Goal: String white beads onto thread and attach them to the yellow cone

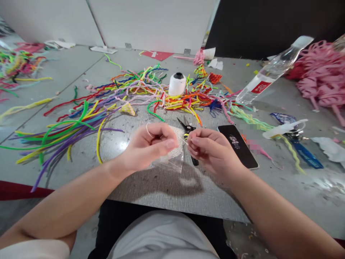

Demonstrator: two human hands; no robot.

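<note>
My left hand (153,144) is closed in a pinch above the table, a thin white loop around one finger. Facing it across a small gap, my right hand (211,147) is also pinched shut. Whatever lies between the fingertips is too fine to make out; a faint thread-like line may run there. Below and behind the hands lies a clear plastic bag (175,166) of small white bead-like pieces, partly hidden by my left hand. Black-handled pliers or snips (185,125) rest beside it, partly covered by my right hand.
Many colourful fuzzy stems (88,118) spread across the table around a white thread spool (177,85). Right of my hands lie a phone (237,145), a leaning water bottle (269,77), a white-nozzled glue bottle (283,128), a blue strap (307,154) and a pink heap (323,75).
</note>
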